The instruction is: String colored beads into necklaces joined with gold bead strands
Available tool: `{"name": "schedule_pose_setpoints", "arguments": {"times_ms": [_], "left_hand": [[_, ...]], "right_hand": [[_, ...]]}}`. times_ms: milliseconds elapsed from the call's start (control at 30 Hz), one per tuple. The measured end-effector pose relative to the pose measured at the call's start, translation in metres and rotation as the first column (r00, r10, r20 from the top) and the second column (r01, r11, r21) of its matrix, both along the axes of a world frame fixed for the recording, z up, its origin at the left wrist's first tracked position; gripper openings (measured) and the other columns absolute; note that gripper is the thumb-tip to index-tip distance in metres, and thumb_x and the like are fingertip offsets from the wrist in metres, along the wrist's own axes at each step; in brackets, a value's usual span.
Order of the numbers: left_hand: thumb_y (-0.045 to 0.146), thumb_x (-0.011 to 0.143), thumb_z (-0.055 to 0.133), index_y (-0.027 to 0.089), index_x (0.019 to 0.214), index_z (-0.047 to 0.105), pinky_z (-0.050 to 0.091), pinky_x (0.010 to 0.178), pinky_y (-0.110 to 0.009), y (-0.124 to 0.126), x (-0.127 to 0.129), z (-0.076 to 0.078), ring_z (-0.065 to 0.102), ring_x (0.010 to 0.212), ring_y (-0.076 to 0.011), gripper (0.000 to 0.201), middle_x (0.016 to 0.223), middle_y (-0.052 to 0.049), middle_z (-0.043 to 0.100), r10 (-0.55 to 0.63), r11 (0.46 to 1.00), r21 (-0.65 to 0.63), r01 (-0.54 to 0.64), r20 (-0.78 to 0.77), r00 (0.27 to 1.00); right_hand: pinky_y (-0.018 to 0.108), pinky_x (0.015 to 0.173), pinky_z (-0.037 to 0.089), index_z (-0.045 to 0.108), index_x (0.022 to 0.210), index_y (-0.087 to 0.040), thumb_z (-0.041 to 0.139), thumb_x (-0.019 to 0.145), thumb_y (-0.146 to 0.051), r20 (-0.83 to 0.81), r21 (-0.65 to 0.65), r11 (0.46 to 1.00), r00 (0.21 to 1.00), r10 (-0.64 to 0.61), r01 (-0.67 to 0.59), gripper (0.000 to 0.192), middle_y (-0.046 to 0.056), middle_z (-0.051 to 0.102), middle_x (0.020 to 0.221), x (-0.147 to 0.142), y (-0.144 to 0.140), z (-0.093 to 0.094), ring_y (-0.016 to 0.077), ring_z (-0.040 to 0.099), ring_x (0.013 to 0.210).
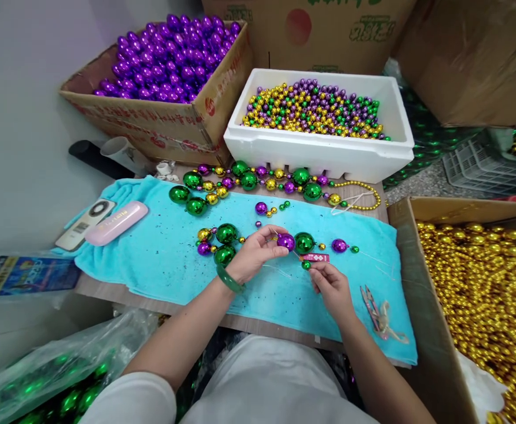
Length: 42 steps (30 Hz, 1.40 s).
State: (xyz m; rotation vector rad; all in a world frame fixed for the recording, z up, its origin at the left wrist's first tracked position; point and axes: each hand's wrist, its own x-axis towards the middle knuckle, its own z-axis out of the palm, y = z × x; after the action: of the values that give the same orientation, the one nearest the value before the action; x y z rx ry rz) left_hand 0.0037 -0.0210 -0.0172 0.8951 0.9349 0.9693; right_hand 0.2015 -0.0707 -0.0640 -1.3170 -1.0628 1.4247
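Observation:
My left hand [261, 252], with a green bangle [230, 279] at its wrist, pinches a shiny purple bead [286, 242] between thumb and fingers. A small green bead [306, 265] sits at the fingertips of my right hand [329, 285], which are closed on it. A thin thread seems to run between the two beads. Just beyond lie a large green bead [304, 242] and another purple bead [339, 245], with a white string trailing right. A red-and-white label [316, 258] shows behind my right fingers. More strung beads [225, 234] curve left of my left hand.
Beneath everything is a turquoise towel [152, 259]. Finished-looking strands [249, 180] stretch along its back edge, before a white foam box [315, 141] of beads. Small pliers or snips [372, 309] lie right. Cartons of purple beads [169, 59] and gold beads [482, 294] flank the table. A pink case [116, 223] rests left.

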Motion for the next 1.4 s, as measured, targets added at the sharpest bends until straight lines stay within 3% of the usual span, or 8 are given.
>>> {"name": "schedule_pose_setpoints", "arguments": {"times_ms": [100, 233, 433, 533, 800, 1000, 1167, 1400], "left_hand": [[0.021, 0.069, 0.073, 0.02, 0.113, 0.061, 0.05, 0.078, -0.031, 0.006, -0.002, 0.002, 0.062, 0.085, -0.0161, 0.046, 0.108, -0.007, 0.065, -0.177, 0.968, 0.121, 0.222, -0.299, 0.938], [0.017, 0.084, 0.053, 0.017, 0.111, 0.065, 0.044, 0.091, -0.039, 0.045, -0.015, 0.004, 0.059, 0.096, -0.0212, 0.029, 0.11, -0.01, 0.065, 0.171, 0.865, 0.377, 0.33, -0.841, 0.513], [0.024, 0.087, 0.05, 0.011, 0.102, 0.068, 0.04, 0.088, -0.04, 0.108, 0.003, -0.007, 0.053, 0.101, -0.0283, 0.027, 0.101, -0.016, 0.067, 0.284, 0.826, 0.232, 0.514, -0.959, -0.022], [0.023, 0.082, 0.055, 0.009, 0.094, 0.068, 0.038, 0.086, -0.042, 0.115, 0.013, -0.014, 0.049, 0.106, -0.0318, 0.023, 0.097, -0.019, 0.067, 0.231, 0.876, 0.148, 0.459, -0.964, -0.129], [0.008, 0.076, 0.052, 0.011, 0.085, 0.07, 0.038, 0.087, -0.044, 0.11, 0.003, -0.021, 0.051, 0.104, -0.0315, 0.02, 0.085, -0.017, 0.068, 0.238, 0.887, 0.223, 0.404, -0.971, 0.013], [0.024, 0.074, 0.067, 0.017, 0.093, 0.07, 0.048, 0.076, -0.034, 0.074, -0.011, 0.004, 0.06, 0.082, -0.0179, 0.021, 0.086, -0.006, 0.068, 0.108, 0.99, 0.114, -0.078, -0.283, 0.953], [0.023, 0.073, 0.07, 0.016, 0.101, 0.068, 0.051, 0.072, -0.026, 0.038, -0.021, 0.015, 0.063, 0.081, -0.0138, 0.029, 0.085, -0.005, 0.067, 0.12, 0.987, -0.128, -0.093, 0.225, 0.967], [0.017, 0.069, 0.074, 0.019, 0.094, 0.067, 0.052, 0.07, -0.025, 0.028, -0.024, 0.01, 0.063, 0.08, -0.0128, 0.025, 0.085, -0.002, 0.066, 0.219, 0.975, -0.073, -0.208, 0.223, 0.95]], "right_hand": [[0.02, 0.041, 0.032, 0.06, 0.075, -0.017, 0.065, 0.075, -0.036, -0.035, -0.002, 0.999, 0.999, -0.035, 0.035, 0.019, -0.006, 0.046, 0.049, 0.003, 0.001, 0.0, 0.0071, 0.04, 0.042], [0.02, 0.041, 0.031, 0.06, 0.075, -0.018, 0.065, 0.076, -0.036, -0.059, 0.002, 0.993, 0.992, -0.114, 0.115, 0.019, -0.005, 0.047, 0.051, 0.009, 0.004, 0.001, 0.007, 0.041, 0.043], [0.02, 0.042, 0.032, 0.06, 0.074, -0.018, 0.066, 0.076, -0.037, -0.054, 0.001, 0.99, 0.988, -0.144, 0.144, 0.02, -0.005, 0.048, 0.051, 0.014, 0.004, 0.003, 0.0071, 0.041, 0.044], [0.02, 0.041, 0.032, 0.061, 0.076, -0.017, 0.066, 0.076, -0.038, -0.053, 0.004, 0.988, 0.986, -0.156, 0.157, 0.021, -0.005, 0.049, 0.051, 0.017, 0.001, 0.001, 0.0073, 0.042, 0.044], [0.02, 0.041, 0.032, 0.061, 0.077, -0.017, 0.068, 0.075, -0.04, -0.031, -0.003, 0.988, 0.988, -0.154, 0.154, 0.024, -0.005, 0.048, 0.05, 0.021, 0.003, -0.002, 0.0077, 0.041, 0.043], [0.021, 0.042, 0.034, 0.062, 0.076, -0.018, 0.065, 0.075, -0.041, 0.016, 0.056, 0.992, 0.993, -0.114, 0.113, 0.023, -0.004, 0.046, 0.05, 0.015, 0.003, 0.012, 0.0085, 0.041, 0.044], [0.021, 0.042, 0.034, 0.062, 0.074, -0.017, 0.064, 0.076, -0.039, 0.031, 0.092, 0.993, 0.997, -0.077, 0.074, 0.022, -0.004, 0.045, 0.05, 0.009, -0.001, 0.02, 0.0083, 0.04, 0.044], [0.021, 0.041, 0.034, 0.061, 0.074, -0.017, 0.063, 0.076, -0.04, 0.044, 0.121, 0.991, 0.998, -0.054, 0.048, 0.022, -0.004, 0.045, 0.051, 0.005, -0.004, 0.024, 0.0089, 0.041, 0.045]]}}
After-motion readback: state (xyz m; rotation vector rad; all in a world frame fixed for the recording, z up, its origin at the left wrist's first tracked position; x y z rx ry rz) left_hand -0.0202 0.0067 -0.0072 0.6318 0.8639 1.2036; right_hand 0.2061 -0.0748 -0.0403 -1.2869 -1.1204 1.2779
